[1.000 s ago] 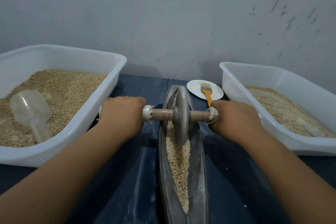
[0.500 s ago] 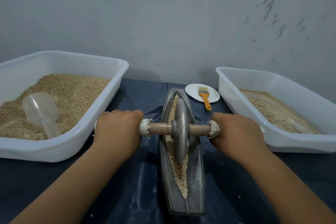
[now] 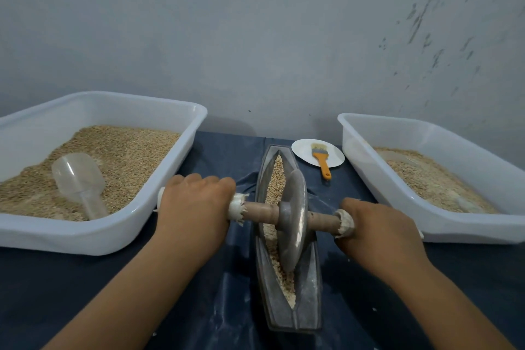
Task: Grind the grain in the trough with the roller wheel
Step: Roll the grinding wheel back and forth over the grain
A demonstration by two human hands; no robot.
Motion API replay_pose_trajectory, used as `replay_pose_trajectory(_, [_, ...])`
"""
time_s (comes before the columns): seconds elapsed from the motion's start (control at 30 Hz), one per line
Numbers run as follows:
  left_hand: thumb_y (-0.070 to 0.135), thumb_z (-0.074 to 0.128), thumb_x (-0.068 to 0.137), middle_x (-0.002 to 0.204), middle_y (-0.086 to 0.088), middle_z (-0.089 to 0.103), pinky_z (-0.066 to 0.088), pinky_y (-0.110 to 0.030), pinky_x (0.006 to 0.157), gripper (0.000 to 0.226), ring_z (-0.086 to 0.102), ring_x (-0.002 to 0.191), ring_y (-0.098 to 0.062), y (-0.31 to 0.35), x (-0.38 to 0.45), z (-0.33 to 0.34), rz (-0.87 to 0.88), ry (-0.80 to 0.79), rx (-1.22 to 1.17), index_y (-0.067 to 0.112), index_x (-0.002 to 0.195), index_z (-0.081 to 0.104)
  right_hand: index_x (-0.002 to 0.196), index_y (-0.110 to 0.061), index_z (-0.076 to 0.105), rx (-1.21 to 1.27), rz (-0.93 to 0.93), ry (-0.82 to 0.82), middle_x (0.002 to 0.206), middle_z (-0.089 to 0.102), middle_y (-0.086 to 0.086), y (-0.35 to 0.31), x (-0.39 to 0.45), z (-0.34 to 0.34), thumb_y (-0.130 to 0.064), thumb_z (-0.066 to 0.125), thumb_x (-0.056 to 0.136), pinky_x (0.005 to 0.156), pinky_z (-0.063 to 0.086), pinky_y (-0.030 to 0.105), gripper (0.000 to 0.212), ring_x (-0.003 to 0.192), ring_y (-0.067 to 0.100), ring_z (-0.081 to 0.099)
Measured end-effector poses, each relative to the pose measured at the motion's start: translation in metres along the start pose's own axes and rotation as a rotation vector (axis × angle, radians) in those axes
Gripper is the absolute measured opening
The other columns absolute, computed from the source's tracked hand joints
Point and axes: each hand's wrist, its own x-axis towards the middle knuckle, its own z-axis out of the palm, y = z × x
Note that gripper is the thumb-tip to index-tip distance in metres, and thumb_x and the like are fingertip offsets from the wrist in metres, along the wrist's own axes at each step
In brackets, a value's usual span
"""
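A long grey boat-shaped trough (image 3: 308, 304) lies lengthwise on the dark blue cloth, with a strip of pale grain (image 3: 277, 176) along its groove. The grey disc of the roller wheel (image 3: 294, 221) stands upright in the groove near the trough's middle, on a wooden axle that runs left to right. My left hand (image 3: 196, 207) grips the axle's left handle. My right hand (image 3: 377, 233) grips the right handle. Both handle ends are hidden under my fingers, with frayed white wrapping showing beside each fist.
A white tub (image 3: 93, 239) of grain with a clear plastic scoop (image 3: 78, 179) stands at the left. Another white tub (image 3: 426, 221) of grain stands at the right. Behind the trough a white plate (image 3: 302, 150) holds an orange-handled brush (image 3: 322, 160). A grey wall rises close behind.
The wheel has rolled toward me along the trough, from its far part to the middle. My view has pulled back, so the trough's near end now shows.
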Motion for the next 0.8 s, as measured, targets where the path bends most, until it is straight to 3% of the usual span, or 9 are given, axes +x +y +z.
replay_pose_trajectory(0.17, [0.021, 0.070, 0.065, 0.056, 0.008, 0.042, 0.024, -0.031, 0.059, 0.031, 0.035, 0.056, -0.017, 0.001, -0.002, -0.004, 0.008, -0.009, -0.002, 0.028, 0.065, 0.040, 0.077, -0.032, 0.044, 0.020, -0.004, 0.002, 0.066, 0.052, -0.011, -0.001, -0.006, -0.003, -0.040, 0.059, 0.076, 0.054, 0.043, 0.027, 0.017, 0.062, 0.006, 0.051])
replay_pose_trajectory(0.3, [0.015, 0.076, 0.057, 0.052, 0.006, 0.047, 0.028, -0.030, 0.055, 0.031, 0.043, 0.050, -0.021, 0.001, -0.003, -0.009, 0.021, -0.037, -0.020, 0.023, 0.061, 0.046, 0.078, -0.032, 0.045, 0.010, -0.013, 0.008, 0.066, 0.050, -0.011, -0.003, -0.010, -0.005, -0.041, 0.057, 0.078, 0.050, 0.035, 0.026, 0.015, 0.062, 0.006, 0.049])
replay_pose_trajectory(0.57, [0.012, 0.078, 0.050, 0.049, 0.005, 0.044, 0.028, -0.030, 0.053, 0.036, 0.036, 0.047, -0.019, 0.004, -0.009, -0.021, 0.037, 0.016, -0.016, 0.022, 0.058, 0.045, 0.075, -0.031, 0.044, 0.041, 0.022, 0.003, 0.064, 0.051, -0.010, -0.003, -0.017, -0.007, -0.041, 0.056, 0.079, 0.053, 0.043, 0.026, 0.016, 0.059, 0.005, 0.049])
replay_pose_trajectory(0.8, [0.019, 0.080, 0.053, 0.048, 0.004, 0.043, 0.026, -0.029, 0.048, 0.040, 0.039, 0.043, -0.020, -0.004, -0.030, -0.033, 0.040, -0.028, -0.028, 0.025, 0.059, 0.041, 0.070, -0.032, 0.045, -0.031, -0.078, 0.108, 0.058, 0.047, -0.011, -0.007, -0.029, -0.029, -0.041, 0.060, 0.075, 0.045, 0.027, 0.021, 0.018, 0.053, 0.005, 0.043])
